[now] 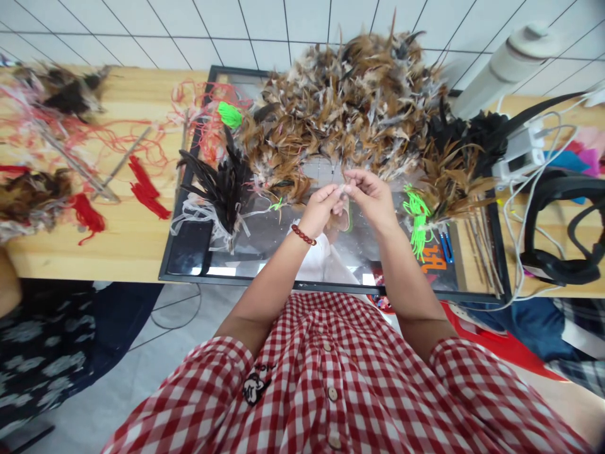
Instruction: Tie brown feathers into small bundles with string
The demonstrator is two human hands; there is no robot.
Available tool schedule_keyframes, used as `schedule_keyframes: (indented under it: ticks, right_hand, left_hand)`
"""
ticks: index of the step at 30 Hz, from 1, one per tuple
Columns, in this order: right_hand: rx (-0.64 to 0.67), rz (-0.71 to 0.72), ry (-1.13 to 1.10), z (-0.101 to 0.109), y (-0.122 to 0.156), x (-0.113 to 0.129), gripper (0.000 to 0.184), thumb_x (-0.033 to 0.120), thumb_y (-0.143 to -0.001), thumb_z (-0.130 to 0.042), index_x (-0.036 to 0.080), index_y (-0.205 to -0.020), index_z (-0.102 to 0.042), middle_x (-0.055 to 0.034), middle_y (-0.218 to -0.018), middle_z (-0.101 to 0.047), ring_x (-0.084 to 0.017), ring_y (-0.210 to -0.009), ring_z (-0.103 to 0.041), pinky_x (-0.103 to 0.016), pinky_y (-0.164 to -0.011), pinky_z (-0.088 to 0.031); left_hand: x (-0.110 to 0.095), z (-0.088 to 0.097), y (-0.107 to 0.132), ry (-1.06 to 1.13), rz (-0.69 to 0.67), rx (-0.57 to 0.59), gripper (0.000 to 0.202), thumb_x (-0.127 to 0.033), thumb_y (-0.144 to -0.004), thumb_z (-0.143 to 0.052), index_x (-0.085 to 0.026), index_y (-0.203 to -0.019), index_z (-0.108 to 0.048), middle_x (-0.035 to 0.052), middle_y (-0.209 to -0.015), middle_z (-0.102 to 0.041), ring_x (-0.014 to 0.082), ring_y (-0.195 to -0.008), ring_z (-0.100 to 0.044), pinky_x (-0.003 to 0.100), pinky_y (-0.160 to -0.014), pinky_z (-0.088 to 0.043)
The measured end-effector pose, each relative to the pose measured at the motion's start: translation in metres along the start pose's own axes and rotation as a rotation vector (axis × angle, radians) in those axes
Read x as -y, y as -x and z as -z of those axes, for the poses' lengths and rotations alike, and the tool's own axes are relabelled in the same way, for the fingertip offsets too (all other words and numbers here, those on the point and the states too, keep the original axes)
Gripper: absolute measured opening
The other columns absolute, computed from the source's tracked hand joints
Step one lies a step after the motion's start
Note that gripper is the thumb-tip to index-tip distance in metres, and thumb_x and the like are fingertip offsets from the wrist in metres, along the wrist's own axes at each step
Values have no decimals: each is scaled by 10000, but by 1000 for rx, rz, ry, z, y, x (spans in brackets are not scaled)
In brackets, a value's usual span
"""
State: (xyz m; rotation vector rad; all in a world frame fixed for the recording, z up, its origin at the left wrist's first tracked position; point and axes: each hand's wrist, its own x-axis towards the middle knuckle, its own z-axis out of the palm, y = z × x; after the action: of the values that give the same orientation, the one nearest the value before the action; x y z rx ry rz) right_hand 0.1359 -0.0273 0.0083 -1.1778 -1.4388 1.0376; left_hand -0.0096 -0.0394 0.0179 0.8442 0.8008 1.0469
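Note:
My left hand (324, 209), with a red bead bracelet (303, 235) on its wrist, pinches at fingertip height over the glass tray. Its fingertips meet those of my right hand (371, 195), which is closed too. A small feather (343, 179) seems to stick up from between the right fingers; what the left fingers hold is too small to make out. Just beyond both hands rises a big heap of brown feathers (350, 107). Left of them lies a bundle of black feathers (230, 183) with whitish ties (201, 214). Bright green cord (416, 221) lies to the right.
The black-framed glass tray (250, 278) spans the wooden table. On its right are thin sticks (483, 246), blue-handled snips (445, 244) and black feathers (466, 135). A white cylinder (501, 66), cables and a black headset (562, 233) stand farther right. Red cord (146, 186) lies left, near another person (47, 347).

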Motion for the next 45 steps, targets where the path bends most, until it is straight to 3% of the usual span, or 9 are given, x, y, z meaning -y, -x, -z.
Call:
schedule_keyframes:
  ticks: [5,10,13,21,30,33,37,40,45]
  right_hand:
    - [160,14,-28,8,2,8,489,689,-805,-710,248,-1007,-773,-26,-899,-702,-165,-821,-648,-335,-793,-545]
    - [90,137,94,12,3,19,450,668,-856,-670,231,-778,-738,-21,-727,-671,-180,-782,-633,-368,-833,-532]
    - [61,190,151,10,2,18,466,672,-858,-666,226,-738,-724,-16,-684,-651,-180,-763,-623,-366,-820,-524]
    - [37,52,26,7,0,6,488,693,-857,-652,257,-1038,-776,4,-798,-664,-117,-651,-584,-301,-682,-518]
    - [61,-2,-97,-3,2,11,494,699,-795,-718,206,-778,-707,17,-658,-611,-128,-659,-581,-296,-691,-509]
    - [36,-13,-67,-3,1,7,530,738,-792,-688,211,-839,-727,0,-718,-646,-146,-699,-605,-312,-715,-525]
    - [-93,153,175,1,4,10,530,702,-939,-507,267,-1111,-757,-48,-939,-694,-205,-914,-656,-413,-894,-541]
    - [-20,265,361,-1,9,10,534,650,-994,-425,306,-1291,-706,-72,-1027,-683,-238,-1044,-642,-467,-979,-521]
    - [87,366,481,-9,11,1,548,570,-1041,-339,293,-1420,-621,-83,-1074,-664,-222,-1045,-641,-426,-962,-530]
  left_hand:
    - [-9,1,6,136,153,105,367,-425,-853,-765,-170,-712,-541,-67,-584,-426,38,-470,-356,213,-509,-375]
    - [-7,4,3,90,144,164,301,-393,-866,-748,-143,-756,-621,-29,-572,-526,72,-519,-491,219,-545,-418]
    - [-6,2,2,26,125,109,353,-445,-874,-734,-136,-744,-624,-32,-560,-523,68,-526,-499,207,-551,-419]
    - [-14,-4,6,159,182,25,368,-418,-916,-696,-163,-700,-541,-90,-510,-356,37,-456,-374,189,-547,-424]
    - [-8,-5,6,121,192,40,354,-402,-923,-690,-149,-709,-565,-88,-516,-362,30,-459,-357,167,-518,-407]
    - [-8,-6,6,141,197,-8,363,-402,-936,-670,-157,-699,-544,-92,-516,-336,30,-448,-334,166,-511,-401]
    - [-11,-8,6,187,193,-77,364,-383,-948,-654,-167,-690,-515,-98,-520,-301,31,-438,-313,167,-507,-391]
    - [-11,-9,6,198,176,-104,369,-388,-955,-643,-173,-693,-496,-94,-524,-318,34,-443,-326,167,-508,-385]
    - [-8,-10,5,212,142,-140,388,-426,-937,-664,-183,-704,-470,-93,-531,-331,34,-448,-332,161,-500,-374]
